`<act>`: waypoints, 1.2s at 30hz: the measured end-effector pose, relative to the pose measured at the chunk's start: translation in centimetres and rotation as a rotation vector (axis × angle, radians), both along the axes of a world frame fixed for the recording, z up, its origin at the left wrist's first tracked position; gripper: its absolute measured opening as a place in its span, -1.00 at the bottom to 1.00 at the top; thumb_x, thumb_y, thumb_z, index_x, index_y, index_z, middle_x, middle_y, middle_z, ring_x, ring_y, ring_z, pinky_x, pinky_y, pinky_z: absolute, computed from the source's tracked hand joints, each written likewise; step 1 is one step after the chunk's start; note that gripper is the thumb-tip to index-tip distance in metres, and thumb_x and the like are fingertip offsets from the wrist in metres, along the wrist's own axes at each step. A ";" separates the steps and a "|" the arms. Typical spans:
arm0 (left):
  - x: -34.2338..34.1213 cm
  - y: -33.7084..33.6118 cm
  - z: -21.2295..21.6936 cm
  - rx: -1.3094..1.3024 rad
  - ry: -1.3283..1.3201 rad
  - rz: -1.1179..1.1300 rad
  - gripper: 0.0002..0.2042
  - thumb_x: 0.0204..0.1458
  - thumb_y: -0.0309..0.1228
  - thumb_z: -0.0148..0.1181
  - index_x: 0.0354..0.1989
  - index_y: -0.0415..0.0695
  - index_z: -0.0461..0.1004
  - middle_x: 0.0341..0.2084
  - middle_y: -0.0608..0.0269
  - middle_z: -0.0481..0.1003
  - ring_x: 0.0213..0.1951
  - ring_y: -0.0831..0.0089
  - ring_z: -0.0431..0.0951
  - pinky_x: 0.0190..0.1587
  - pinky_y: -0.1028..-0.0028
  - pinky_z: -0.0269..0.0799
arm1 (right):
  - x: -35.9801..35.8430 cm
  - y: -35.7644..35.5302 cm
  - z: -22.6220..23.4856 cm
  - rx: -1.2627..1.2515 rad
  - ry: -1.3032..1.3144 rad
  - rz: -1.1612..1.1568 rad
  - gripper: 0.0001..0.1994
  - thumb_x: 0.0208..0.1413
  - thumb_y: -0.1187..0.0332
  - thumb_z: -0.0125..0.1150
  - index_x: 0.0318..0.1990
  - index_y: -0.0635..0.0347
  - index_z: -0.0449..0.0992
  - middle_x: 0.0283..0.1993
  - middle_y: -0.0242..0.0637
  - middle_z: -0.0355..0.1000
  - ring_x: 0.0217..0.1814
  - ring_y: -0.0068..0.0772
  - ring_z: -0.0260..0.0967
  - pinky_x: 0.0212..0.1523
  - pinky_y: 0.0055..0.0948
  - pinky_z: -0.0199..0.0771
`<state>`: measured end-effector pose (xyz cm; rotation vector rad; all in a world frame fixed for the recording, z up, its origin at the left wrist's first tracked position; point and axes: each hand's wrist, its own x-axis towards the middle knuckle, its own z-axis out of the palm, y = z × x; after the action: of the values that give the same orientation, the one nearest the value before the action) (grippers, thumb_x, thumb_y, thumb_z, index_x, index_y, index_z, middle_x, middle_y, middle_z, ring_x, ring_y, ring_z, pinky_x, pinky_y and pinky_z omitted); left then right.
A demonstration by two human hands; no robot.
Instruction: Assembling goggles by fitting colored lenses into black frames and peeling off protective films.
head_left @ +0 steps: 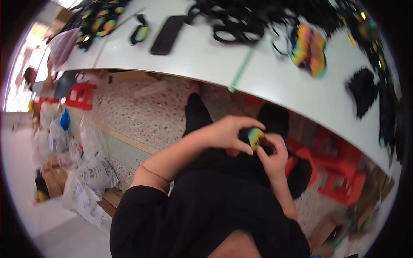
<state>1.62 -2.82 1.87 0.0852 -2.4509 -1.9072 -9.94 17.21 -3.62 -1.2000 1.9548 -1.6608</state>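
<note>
Over my lap, in front of the table edge, I hold a pair of goggles (255,136) with a dark frame and a yellow-green mirrored lens. My left hand (230,132) grips it from the left, thumb below and fingers above. The fingertips of my right hand (274,154) pinch its right side, thumb at the lower edge. Part of the goggles is hidden by the fingers. On the white table (206,64) lie black goggle frames (236,33) and a stack of rainbow mirrored lenses (306,49).
A black phone (168,35) and another pair of goggles (140,32) lie left of the frames. A black bundle (362,92) is at the right. Red stools (342,187) stand under the table. White sacks (92,176) sit on the left floor; another person (43,86) is beyond.
</note>
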 end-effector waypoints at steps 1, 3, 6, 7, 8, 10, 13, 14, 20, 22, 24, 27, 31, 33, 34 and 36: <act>0.0 -0.3 0.5 0.049 -0.131 0.017 -0.31 -0.26 -0.39 0.55 0.16 -0.16 0.43 0.00 0.14 0.53 0.04 0.40 0.52 0.06 0.44 0.46 | -0.1 -0.5 0.5 -0.024 0.001 0.015 -0.65 -0.13 0.58 0.38 -0.12 0.29 0.50 -0.14 -0.16 0.46 -0.19 -0.35 0.46 -0.15 -0.48 0.49; -0.7 -0.8 0.8 -0.022 -0.077 -0.015 -0.28 -0.30 -0.37 0.57 0.16 -0.17 0.43 -0.03 0.16 0.56 0.04 0.36 0.54 0.11 0.42 0.41 | 0.0 -0.6 0.7 0.000 -0.085 -0.003 -0.64 -0.14 0.57 0.39 -0.11 0.28 0.51 -0.15 -0.18 0.46 -0.20 -0.39 0.46 -0.16 -0.50 0.49; -1.3 -0.3 0.1 -0.092 -0.010 -0.004 -0.25 -0.32 -0.34 0.58 0.18 -0.13 0.43 -0.03 0.17 0.56 0.04 0.32 0.54 0.13 0.39 0.39 | -0.1 0.0 0.6 0.023 -0.135 -0.022 -0.65 -0.14 0.53 0.41 -0.12 0.28 0.53 -0.19 -0.23 0.46 -0.21 -0.41 0.46 -0.16 -0.50 0.50; -1.4 0.0 -0.3 -0.086 -0.012 -0.021 -0.25 -0.32 -0.34 0.58 0.18 -0.13 0.43 -0.03 0.17 0.56 0.04 0.32 0.54 0.13 0.39 0.39 | -0.2 0.3 0.6 0.028 -0.138 -0.039 -0.65 -0.14 0.53 0.41 -0.12 0.28 0.53 -0.19 -0.23 0.46 -0.21 -0.41 0.46 -0.16 -0.50 0.50; -1.4 0.1 -0.6 -0.070 0.004 -0.020 -0.26 -0.30 -0.33 0.58 0.18 -0.08 0.44 -0.06 0.17 0.56 -0.01 0.31 0.56 0.06 0.40 0.44 | -0.3 0.4 0.7 0.031 -0.119 -0.031 -0.65 -0.14 0.53 0.41 -0.12 0.28 0.53 -0.19 -0.23 0.46 -0.20 -0.40 0.46 -0.16 -0.49 0.49; -1.4 0.5 -0.9 -0.054 0.016 -0.019 -0.27 -0.29 -0.32 0.57 0.19 -0.03 0.44 -0.09 0.17 0.56 -0.06 0.30 0.57 -0.02 0.42 0.49 | -0.6 0.9 0.9 0.035 -0.102 -0.023 -0.65 -0.15 0.52 0.42 -0.13 0.28 0.53 -0.20 -0.23 0.46 -0.20 -0.39 0.46 -0.17 -0.49 0.49; -1.5 0.7 -0.7 -0.043 -0.054 -0.025 -0.30 -0.30 -0.32 0.58 0.15 -0.04 0.47 -0.10 0.18 0.57 -0.07 0.33 0.57 0.00 0.43 0.48 | -1.2 1.3 1.3 0.060 0.014 -0.018 -0.65 -0.16 0.51 0.42 -0.13 0.27 0.54 -0.20 -0.23 0.47 -0.19 -0.38 0.46 -0.17 -0.48 0.49; -1.5 0.8 -0.5 -0.051 -0.050 -0.018 -0.32 -0.30 -0.33 0.58 0.13 -0.05 0.49 -0.11 0.18 0.57 -0.07 0.33 0.57 0.00 0.43 0.47 | -1.3 1.4 1.3 0.044 0.041 -0.017 -0.65 -0.16 0.51 0.43 -0.13 0.27 0.54 -0.19 -0.23 0.47 -0.19 -0.37 0.46 -0.17 -0.48 0.48; -1.5 1.4 0.0 -0.008 -0.053 0.033 -0.34 -0.28 -0.41 0.57 0.13 -0.09 0.47 -0.12 0.24 0.55 -0.09 0.42 0.56 0.01 0.45 0.47 | -1.2 1.3 1.1 0.032 -0.060 -0.019 -0.64 -0.16 0.53 0.42 -0.12 0.27 0.54 -0.18 -0.23 0.47 -0.19 -0.39 0.45 -0.16 -0.49 0.48; -1.5 1.8 -0.1 0.063 -0.053 0.073 -0.33 -0.26 -0.44 0.56 0.14 -0.09 0.46 -0.11 0.26 0.54 -0.09 0.46 0.54 -0.03 0.47 0.50 | -1.3 1.1 1.2 0.011 -0.094 -0.031 -0.64 -0.16 0.53 0.42 -0.11 0.27 0.54 -0.17 -0.24 0.47 -0.19 -0.40 0.45 -0.16 -0.49 0.48; -1.4 2.1 -0.2 0.366 -0.188 0.156 -0.33 -0.25 -0.49 0.55 0.15 -0.09 0.44 -0.09 0.27 0.51 -0.07 0.50 0.51 -0.12 0.50 0.55 | -1.3 0.9 1.3 0.009 -0.044 -0.062 -0.63 -0.15 0.55 0.41 -0.10 0.27 0.53 -0.17 -0.24 0.47 -0.19 -0.41 0.45 -0.14 -0.49 0.48; -1.0 2.7 -0.5 0.519 -0.221 0.210 -0.36 -0.23 -0.51 0.54 0.13 -0.09 0.45 -0.12 0.28 0.51 -0.05 0.51 0.49 -0.21 0.55 0.58 | -1.2 0.8 1.2 0.017 -0.036 -0.059 -0.63 -0.15 0.55 0.41 -0.09 0.27 0.53 -0.18 -0.24 0.46 -0.19 -0.41 0.45 -0.13 -0.51 0.47; -1.0 1.9 -0.2 0.100 -0.111 0.150 -0.36 -0.26 -0.44 0.56 0.12 -0.10 0.46 -0.10 0.23 0.52 -0.03 0.44 0.52 -0.11 0.47 0.56 | -0.3 0.9 0.7 -0.020 -0.208 -0.022 -0.63 -0.14 0.55 0.41 -0.10 0.27 0.53 -0.19 -0.23 0.46 -0.18 -0.41 0.46 -0.14 -0.51 0.47; -1.3 1.0 0.5 -0.117 -0.096 0.032 -0.28 -0.33 -0.33 0.60 0.13 -0.12 0.47 -0.04 0.21 0.51 0.02 0.38 0.51 0.12 0.40 0.38 | 0.1 0.7 0.8 -0.024 -0.284 -0.019 -0.64 -0.14 0.55 0.41 -0.11 0.27 0.53 -0.19 -0.23 0.46 -0.19 -0.41 0.46 -0.16 -0.50 0.48; -1.6 0.7 0.8 -0.118 -0.097 0.029 -0.28 -0.33 -0.33 0.60 0.13 -0.12 0.47 -0.04 0.21 0.51 0.02 0.38 0.51 0.12 0.40 0.38 | 0.2 0.6 0.8 -0.025 -0.284 -0.021 -0.64 -0.14 0.55 0.41 -0.11 0.27 0.53 -0.19 -0.23 0.46 -0.19 -0.41 0.46 -0.16 -0.50 0.48; -2.0 0.2 1.3 -0.189 -0.074 -0.053 -0.27 -0.36 -0.31 0.61 0.12 -0.12 0.48 -0.05 0.18 0.52 0.03 0.34 0.51 0.14 0.39 0.37 | 0.2 0.4 0.8 -0.020 -0.168 -0.037 -0.65 -0.14 0.54 0.42 -0.12 0.28 0.53 -0.20 -0.23 0.46 -0.21 -0.40 0.46 -0.18 -0.49 0.48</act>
<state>-0.39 -2.57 3.13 0.0875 -2.6939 -1.7104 -9.71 17.62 -2.79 -1.0010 1.8728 -1.7423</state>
